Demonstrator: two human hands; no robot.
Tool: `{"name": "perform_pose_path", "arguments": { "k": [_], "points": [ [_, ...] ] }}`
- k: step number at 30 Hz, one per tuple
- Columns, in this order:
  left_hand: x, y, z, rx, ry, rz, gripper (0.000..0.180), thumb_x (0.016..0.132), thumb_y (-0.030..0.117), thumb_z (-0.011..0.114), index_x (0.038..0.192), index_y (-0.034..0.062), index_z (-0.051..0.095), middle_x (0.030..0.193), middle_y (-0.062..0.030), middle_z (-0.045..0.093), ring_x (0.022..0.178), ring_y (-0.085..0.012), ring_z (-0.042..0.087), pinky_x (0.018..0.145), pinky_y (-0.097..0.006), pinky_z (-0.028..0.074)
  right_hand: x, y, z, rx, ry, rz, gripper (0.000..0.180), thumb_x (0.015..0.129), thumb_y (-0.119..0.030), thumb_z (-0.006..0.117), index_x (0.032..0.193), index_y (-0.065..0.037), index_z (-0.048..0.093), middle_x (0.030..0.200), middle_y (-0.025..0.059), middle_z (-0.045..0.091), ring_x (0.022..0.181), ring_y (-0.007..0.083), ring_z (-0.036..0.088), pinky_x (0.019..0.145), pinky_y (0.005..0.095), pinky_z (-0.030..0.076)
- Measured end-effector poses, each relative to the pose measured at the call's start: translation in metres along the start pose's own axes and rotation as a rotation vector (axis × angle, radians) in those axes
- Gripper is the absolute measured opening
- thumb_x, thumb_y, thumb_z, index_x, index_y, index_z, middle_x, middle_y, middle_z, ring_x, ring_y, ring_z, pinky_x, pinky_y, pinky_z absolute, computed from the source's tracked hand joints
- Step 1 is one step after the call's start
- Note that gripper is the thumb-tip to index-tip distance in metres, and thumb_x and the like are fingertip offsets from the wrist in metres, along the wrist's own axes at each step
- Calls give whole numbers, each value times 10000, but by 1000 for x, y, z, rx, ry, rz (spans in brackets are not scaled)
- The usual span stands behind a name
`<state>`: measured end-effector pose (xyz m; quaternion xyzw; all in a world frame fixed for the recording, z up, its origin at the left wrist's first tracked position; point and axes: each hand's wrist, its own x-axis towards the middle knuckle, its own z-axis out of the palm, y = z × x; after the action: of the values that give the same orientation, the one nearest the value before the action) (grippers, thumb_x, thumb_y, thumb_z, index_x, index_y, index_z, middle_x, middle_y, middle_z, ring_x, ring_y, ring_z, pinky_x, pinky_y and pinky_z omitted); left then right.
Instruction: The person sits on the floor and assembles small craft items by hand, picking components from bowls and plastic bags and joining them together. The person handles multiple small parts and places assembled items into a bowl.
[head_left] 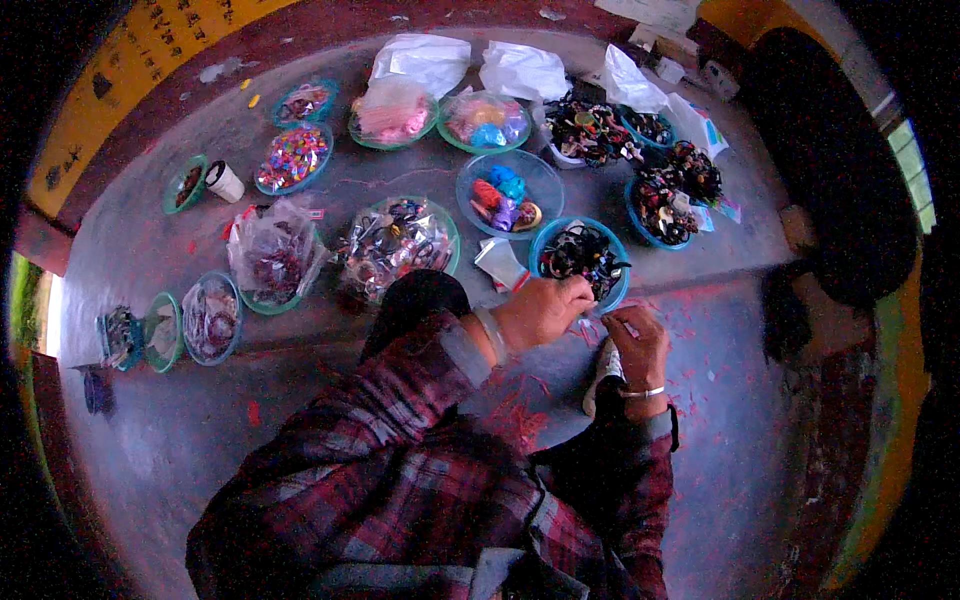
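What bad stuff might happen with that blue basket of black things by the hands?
1. The left hand and right hand are right by the blue basket, so a bump might spill its dark pieces.
2. Anything pinched there, too small to tell, might slip.
3. A dropped piece might get lost among the red scraps.

Left hand (543, 310) was close to right hand (642, 345) by blue basket (538, 243); dark items (578, 252) lay inside; bluish bowl (545, 186) stood behind.
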<state>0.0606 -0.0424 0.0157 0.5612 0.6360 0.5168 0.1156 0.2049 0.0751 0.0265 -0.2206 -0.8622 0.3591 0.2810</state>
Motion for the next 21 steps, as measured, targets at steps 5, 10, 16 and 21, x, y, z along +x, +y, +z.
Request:
{"name": "perform_pose_path", "arguments": {
  "k": [5, 10, 16, 21],
  "points": [
    [3, -2, -1, -194, 54, -161, 121, 801, 159, 565, 834, 43, 565, 677, -57, 611, 635, -150, 608, 557, -297, 480, -2, 14, -2, 107, 40, 105, 91, 666, -54, 659, 739, -10, 625, 713, 88, 596, 627, 190, 560, 569, 285, 432],
    [9, -11, -8, -879, 84, -503, 166, 871, 160, 466, 922, 6, 506, 818, -124, 605, 721, -195, 613, 601, -293, 520, 1, 12, -6, 509, 78, 373, 115, 726, -91, 637, 788, 5, 628, 773, 49, 606, 701, 128, 545, 618, 236, 423],
    [4, -20, -1, -1227, 175, -649, 163, 859, 174, 491, 908, 19, 510, 860, -110, 599, 767, -200, 609, 643, -284, 515, -2, -6, 10, 798, -137, 495, 276, 783, -178, 603, 994, -3, 573, 881, 53, 610, 797, 137, 555, 724, 245, 427],
    [4, -22, 2, -1355, 244, -630, 168, 854, 179, 505, 930, 30, 495, 885, -103, 596, 781, -191, 603, 643, -276, 513, -2, -3, 16, 823, -313, 539, 236, 803, -174, 545, 984, -24, 561, 873, 71, 621, 778, 164, 598, 696, 256, 451]
  ]
}}
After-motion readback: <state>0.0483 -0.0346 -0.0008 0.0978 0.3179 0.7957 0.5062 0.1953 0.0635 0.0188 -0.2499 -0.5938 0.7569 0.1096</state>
